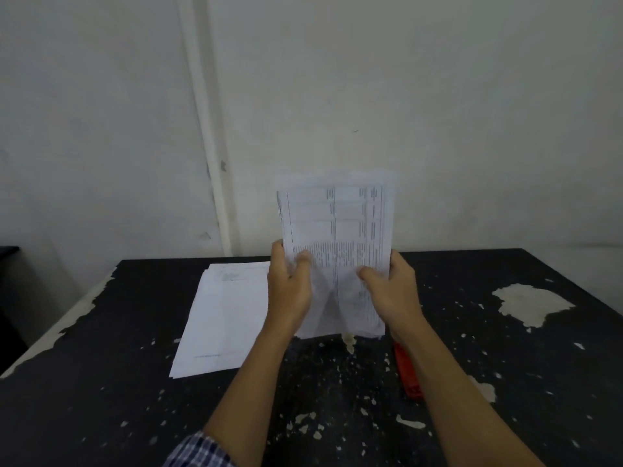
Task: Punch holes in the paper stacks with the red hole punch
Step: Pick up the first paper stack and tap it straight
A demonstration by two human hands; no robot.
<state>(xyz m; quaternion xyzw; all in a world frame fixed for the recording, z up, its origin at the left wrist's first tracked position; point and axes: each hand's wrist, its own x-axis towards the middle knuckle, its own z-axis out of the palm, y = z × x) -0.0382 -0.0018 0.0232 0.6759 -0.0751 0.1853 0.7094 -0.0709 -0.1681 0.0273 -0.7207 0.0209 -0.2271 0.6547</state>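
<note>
Both hands hold a stack (337, 237) of printed sheets upright above the table (101, 382), its bottom edge hanging just over the tabletop. The left hand (290, 291) grips the stack's left edge, thumb (303, 257) pressed on the printed face and the other fingers hidden behind the paper. The right hand (391, 291) grips the right edge the same way, thumb (367, 274) on the face, the rest wrapped behind. So each hand pinches the stack between thumb and fingers, low on the sheets, and the upper half stands free against the wall (438, 96). A second pile (226, 315) lies flat on the table, left of the hands and partly hidden by the left wrist. The punch (408, 372) lies on the table beneath the right forearm, only a red strip showing, apart from both hands.
</note>
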